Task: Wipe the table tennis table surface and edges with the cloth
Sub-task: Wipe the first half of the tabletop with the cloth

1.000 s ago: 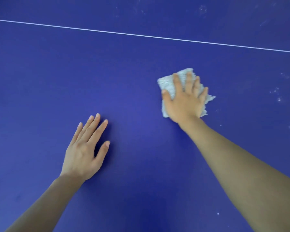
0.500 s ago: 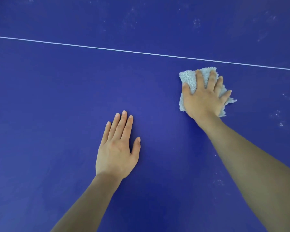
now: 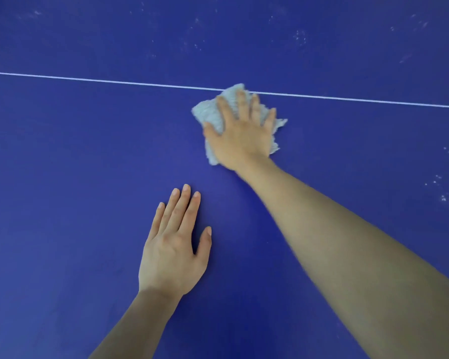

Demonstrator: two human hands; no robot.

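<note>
Head view, looking down on the dark blue, matte table tennis table surface (image 3: 62, 177).

- Thin white painted line (image 3: 88, 80) crosses the table from 9 o'clock to 3 o'clock, sloping slightly down toward the 3 o'clock side, in the upper third of the view.
- Pale grey-blue crumpled terry cloth (image 3: 209, 112) lies flat on the table at 12 o'clock from the middle of the view. Its far corner just overlaps the white line. Ragged edges stick out from under the hand toward 9 o'clock and 3 o'clock.
- Right hand (image 3: 240, 136): palm down on top of the cloth, fingers straight and slightly fanned, pointing to 12 o'clock, thumb out toward 9 o'clock. It presses the cloth against the table and no curl or pinch shows. The bare forearm runs off toward 5 o'clock. The fingertips and cloth edges look a little blurred.
- Left hand (image 3: 173, 252): at 7 o'clock from the cloth, apart from it. It rests palm down on bare table with the four fingers straight and close together, pointing to about 1 o'clock, and the thumb spread toward 3 o'clock. It holds nothing. The forearm leaves the view at 7 o'clock.
- Faint whitish specks (image 3: 300, 37) are scattered on the table beyond the line, with more specks near the 3 o'clock edge of the view.
</note>
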